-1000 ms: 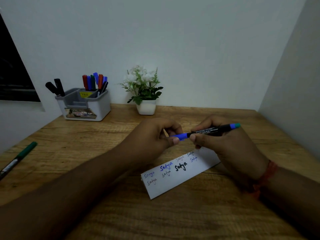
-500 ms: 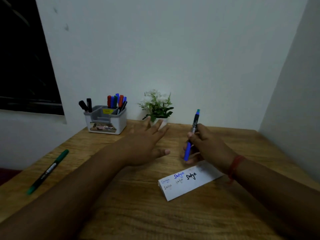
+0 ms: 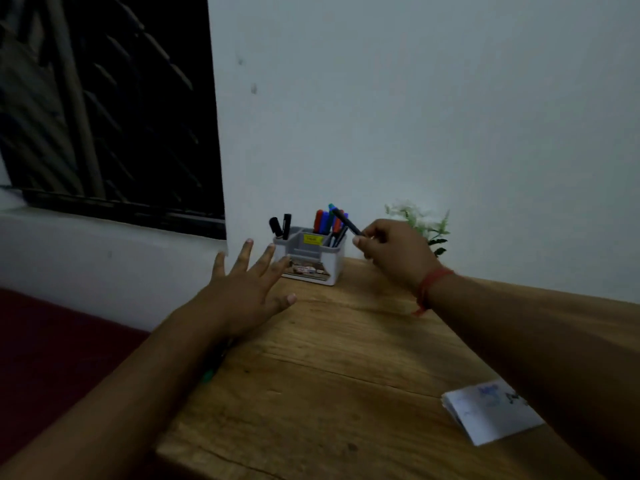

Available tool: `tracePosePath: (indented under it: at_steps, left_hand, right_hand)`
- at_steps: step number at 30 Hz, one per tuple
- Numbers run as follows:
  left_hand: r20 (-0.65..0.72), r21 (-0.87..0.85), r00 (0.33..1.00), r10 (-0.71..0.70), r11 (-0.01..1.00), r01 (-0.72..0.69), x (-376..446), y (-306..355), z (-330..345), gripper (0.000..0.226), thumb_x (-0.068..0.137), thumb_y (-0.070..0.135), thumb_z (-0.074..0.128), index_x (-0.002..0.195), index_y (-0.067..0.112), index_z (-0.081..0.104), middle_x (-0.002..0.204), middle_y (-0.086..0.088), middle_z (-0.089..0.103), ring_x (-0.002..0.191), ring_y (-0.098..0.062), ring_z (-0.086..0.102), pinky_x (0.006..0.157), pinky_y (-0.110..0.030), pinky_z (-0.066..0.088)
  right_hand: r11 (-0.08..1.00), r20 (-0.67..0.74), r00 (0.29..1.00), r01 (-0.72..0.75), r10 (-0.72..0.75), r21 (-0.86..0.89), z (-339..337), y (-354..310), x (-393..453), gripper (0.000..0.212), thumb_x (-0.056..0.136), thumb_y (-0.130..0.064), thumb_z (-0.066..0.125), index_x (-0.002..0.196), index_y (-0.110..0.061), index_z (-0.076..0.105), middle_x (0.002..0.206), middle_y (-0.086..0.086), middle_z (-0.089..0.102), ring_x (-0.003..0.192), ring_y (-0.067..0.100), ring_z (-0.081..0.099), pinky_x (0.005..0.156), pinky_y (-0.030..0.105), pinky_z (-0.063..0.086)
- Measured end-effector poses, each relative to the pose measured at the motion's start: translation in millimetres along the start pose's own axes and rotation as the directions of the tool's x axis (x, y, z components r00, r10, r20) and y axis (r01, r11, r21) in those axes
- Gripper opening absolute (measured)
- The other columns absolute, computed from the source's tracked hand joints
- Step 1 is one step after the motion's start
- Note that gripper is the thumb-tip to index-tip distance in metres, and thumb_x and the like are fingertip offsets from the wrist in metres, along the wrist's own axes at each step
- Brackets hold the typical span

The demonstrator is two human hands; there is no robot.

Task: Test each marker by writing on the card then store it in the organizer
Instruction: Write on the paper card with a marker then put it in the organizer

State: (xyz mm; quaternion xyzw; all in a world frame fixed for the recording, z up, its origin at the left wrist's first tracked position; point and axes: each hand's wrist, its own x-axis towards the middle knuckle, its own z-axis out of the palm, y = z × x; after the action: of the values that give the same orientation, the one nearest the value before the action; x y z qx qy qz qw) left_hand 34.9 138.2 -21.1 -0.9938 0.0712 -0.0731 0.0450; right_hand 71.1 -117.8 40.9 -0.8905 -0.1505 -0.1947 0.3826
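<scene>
**Marker carried to organizer, drop-in pending**

The black-barrelled marker with a teal end cap (image 3: 346, 221) is pinched between thumb and fingertips of the right hand (image 3: 394, 252), tilted, its capped end over the rear right compartment of the grey-and-white plastic desk organizer (image 3: 311, 259). It is not yet seated.

Change vs. a second ago: the marker was being capped by both hands over the white paper card (image 3: 491, 412); it has since been lifted away and brought across to the organizer, and the view has swung left with it. The test-and-cap step is judged finished for this marker; only storing remains.

The left hand (image 3: 242, 289) is held flat and spread, gripping nothing, just beside the organizer's left wall above the wooden table (image 3: 329, 358).

Counts: 1 marker in hand; 2 black markers (image 3: 280, 226) in the left compartment; roughly 5–6 coloured markers (image 3: 325, 221) in the rear right one, exact number not resolvable. 1 card with handwriting, 1 organizer, 1 white-flowered potted plant (image 3: 420, 220), partly hidden.

A green marker tip (image 3: 207, 375) shows under the left forearm, so at least one marker is likely untested.
</scene>
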Motion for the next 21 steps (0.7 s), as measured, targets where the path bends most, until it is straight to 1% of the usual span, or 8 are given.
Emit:
tracePosePath:
  at_steps: [3, 4, 6, 7, 8, 10, 15, 21]
  left_hand:
    - [-0.006, -0.06, 1.0, -0.022, 0.998, 0.021, -3.0, -3.7, 9.0, 0.084, 0.077, 0.081, -0.004, 0.15, 0.045, -0.021, 0.16, 0.01, -0.029, 0.142, -0.022, -0.037, 0.114, -0.061, -0.019]
    - [-0.015, -0.071, 1.0, -0.021, 0.997, 0.02, -3.2, -4.6, 10.0, 0.084, 0.076, 0.081, -0.004, 0.151, 0.044, -0.02, 0.16, 0.01, -0.029, 0.142, -0.022, -0.037, 0.114, -0.061, -0.019]
    - [-0.048, -0.071, 0.999, -0.011, 0.997, 0.007, -3.5, -5.8, 10.8, 0.086, 0.074, 0.081, -0.007, 0.151, 0.044, -0.02, 0.16, 0.01, -0.029, 0.143, -0.022, -0.037, 0.114, -0.062, -0.018]
    - [-0.051, -0.078, 0.999, -0.01, 0.997, 0.006, -3.7, -8.4, 12.7, 0.086, 0.074, 0.082, -0.007, 0.151, 0.045, -0.021, 0.16, 0.01, -0.029, 0.143, -0.022, -0.037, 0.113, -0.063, -0.018]
    - [-0.048, -0.09, 0.999, -0.015, 0.996, 0.011, -4.0, -10.9, 14.5, 0.085, 0.074, 0.082, -0.008, 0.15, 0.046, -0.021, 0.16, 0.01, -0.028, 0.143, -0.022, -0.037, 0.113, -0.064, -0.017]
    - [-0.035, -0.113, 0.999, -0.03, 0.993, 0.026, -4.6, -16.3, 18.0, 0.085, 0.075, 0.082, -0.007, 0.15, 0.046, -0.021, 0.16, 0.01, -0.029, 0.143, -0.023, -0.037, 0.113, -0.064, -0.017]
    - [-0.011, -0.167, 0.999, -0.035, 0.985, 0.033, -2.5, -20.9, 18.6, 0.086, 0.075, 0.082, -0.006, 0.151, 0.045, -0.018, 0.16, 0.009, -0.028, 0.143, -0.023, -0.036, 0.113, -0.064, -0.017]
    - [0.003, -0.182, 1.0, -0.024, 0.983, 0.024, -2.8, -21.8, 19.4, 0.087, 0.075, 0.082, -0.004, 0.152, 0.045, -0.016, 0.162, 0.008, -0.025, 0.144, -0.024, -0.034, 0.113, -0.065, -0.017]
  right_hand:
    - [0.982, -0.019, 0.994, 0.102, -0.107, -0.162, 21.9, -21.6, 36.3, 0.022, 0.099, -0.029, 0.063, 0.101, -0.01, 0.075, 0.084, 0.003, 0.065, 0.073, 0.014, 0.055, 0.057, 0.021, 0.037]
    - [0.967, -0.002, 0.992, 0.122, -0.125, -0.223, 29.1, -28.8, 47.7, 0.023, 0.1, -0.026, 0.061, 0.105, -0.008, 0.075, 0.089, 0.007, 0.066, 0.077, 0.017, 0.056, 0.06, 0.023, 0.038]
    - [0.925, 0.049, 0.989, 0.149, -0.14, -0.35, 41.2, -39.8, 69.5, 0.025, 0.101, -0.02, 0.057, 0.111, -0.003, 0.073, 0.103, 0.014, 0.07, 0.094, 0.026, 0.063, 0.075, 0.026, 0.046]
    - [0.899, 0.082, 0.987, 0.161, -0.14, -0.407, 47.5, -44.5, 79.6, 0.026, 0.101, -0.019, 0.056, 0.113, -0.002, 0.073, 0.108, 0.017, 0.07, 0.1, 0.03, 0.064, 0.083, 0.031, 0.051]
    - [0.871, 0.114, 0.984, 0.177, -0.14, -0.458, 52.5, -48.2, 88.0, 0.026, 0.101, -0.018, 0.056, 0.114, -0.001, 0.072, 0.111, 0.018, 0.07, 0.104, 0.032, 0.064, 0.088, 0.035, 0.053]
    - [0.82, 0.179, 0.973, 0.221, -0.147, -0.528, 59.3, -52.5, 100.5, 0.024, 0.099, -0.015, 0.059, 0.112, -0.002, 0.073, 0.111, 0.019, 0.071, 0.104, 0.032, 0.065, 0.09, 0.04, 0.055]
    - [0.77, 0.271, 0.942, 0.32, -0.197, -0.552, 70.5, -61.9, 117.9, 0.015, 0.09, -0.013, 0.073, 0.104, -0.005, 0.072, 0.11, 0.013, 0.07, 0.104, 0.028, 0.064, 0.086, 0.034, 0.053]
    - [0.845, 0.263, 0.95, 0.278, -0.17, -0.457, 86.5, -70.2, 133.4, 0.016, 0.088, -0.004, 0.073, 0.102, -0.009, 0.071, 0.107, 0.003, 0.062, 0.1, 0.02, 0.058, 0.08, 0.027, 0.045]
